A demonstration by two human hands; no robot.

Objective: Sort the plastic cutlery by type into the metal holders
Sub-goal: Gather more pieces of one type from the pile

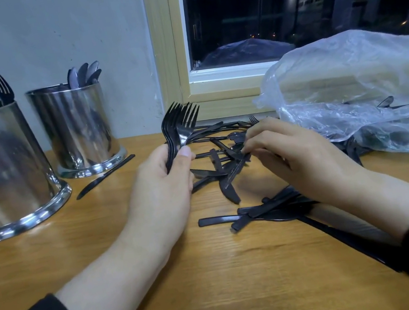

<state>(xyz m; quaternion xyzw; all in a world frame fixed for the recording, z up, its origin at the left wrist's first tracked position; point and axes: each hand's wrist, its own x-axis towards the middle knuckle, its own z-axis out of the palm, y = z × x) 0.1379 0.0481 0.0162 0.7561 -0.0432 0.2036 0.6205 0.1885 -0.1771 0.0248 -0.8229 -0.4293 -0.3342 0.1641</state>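
Observation:
My left hand (161, 187) grips a bunch of black plastic forks (182, 126), tines pointing up. Just right of it, my right hand (287, 151) pinches one black piece (236, 169) out of the loose pile of black cutlery (220, 149) on the wooden table (219, 275). A second small heap of handles (257, 213) lies under my right wrist. At the left stand two metal holders: the near one (1, 169) holds forks, the far one (81, 127) holds spoons.
A single black knife (104, 176) lies between the holders and my left hand. A clear plastic bag (362, 94) with more cutlery sits at the right. Behind it are a wall and a window frame (166, 52).

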